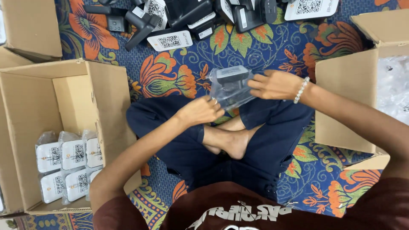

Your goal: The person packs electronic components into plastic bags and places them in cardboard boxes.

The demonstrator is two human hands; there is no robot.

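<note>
While both hands, left hand (200, 110) and right hand (275, 84), pinch the slippery clear bag (228, 91) mid-frame, its stiff dark device (232, 74) seems light, best gripped through the film.

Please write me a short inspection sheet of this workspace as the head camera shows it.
Surface: blue floral patterned mat.
Job's things: clear plastic bag around a dark grey device.
Clutter: unbagged dark devices with white cards at top.
Grippers: left hand and right hand both grip the bag.
Cables: nothing seen.
Surroundings: open brown cardboard box holding bagged white units; second cardboard box with plastic bags.
</note>
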